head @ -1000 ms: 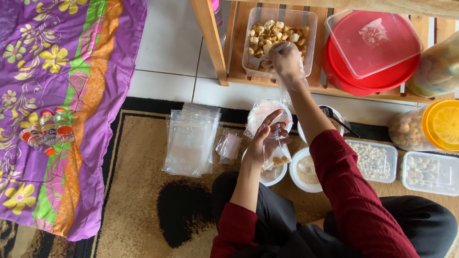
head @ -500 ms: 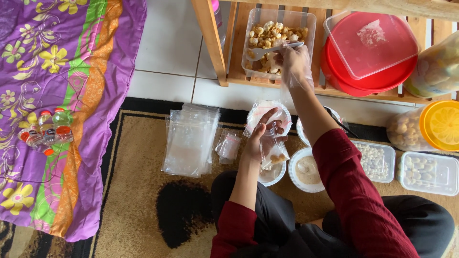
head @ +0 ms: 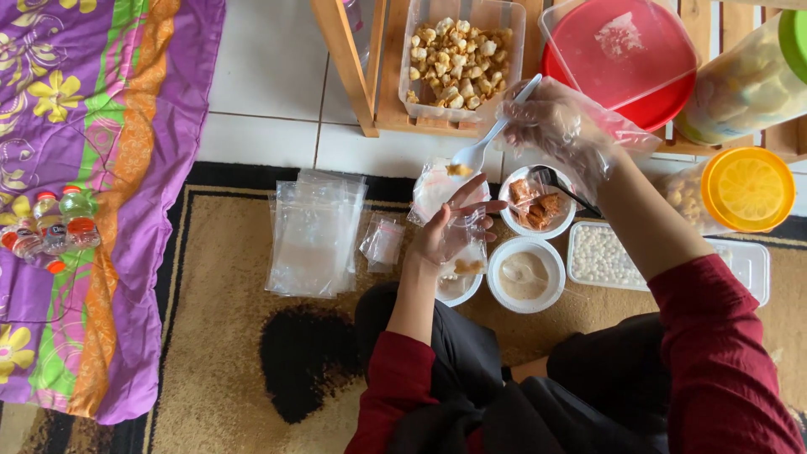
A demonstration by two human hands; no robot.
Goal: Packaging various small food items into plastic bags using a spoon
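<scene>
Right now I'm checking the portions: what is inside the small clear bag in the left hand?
A few golden-brown snack pieces lie at the bottom of the small clear bag, which the left hand holds open. The fingers cover its upper part, so anything there is hidden.

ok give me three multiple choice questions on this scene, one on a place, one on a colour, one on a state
1. Where is the spoon?
A. above the small bag
B. in the tub
C. on the rug

2. What colour is the jar lid at right?
A. blue
B. orange
C. black

3. What does the left hand do?
A. rests flat
B. holds the small bag open
C. grips a bottle

A: the right hand carries it there, loaded.
B: it is orange.
B: fingers spread the bag's mouth.
</scene>
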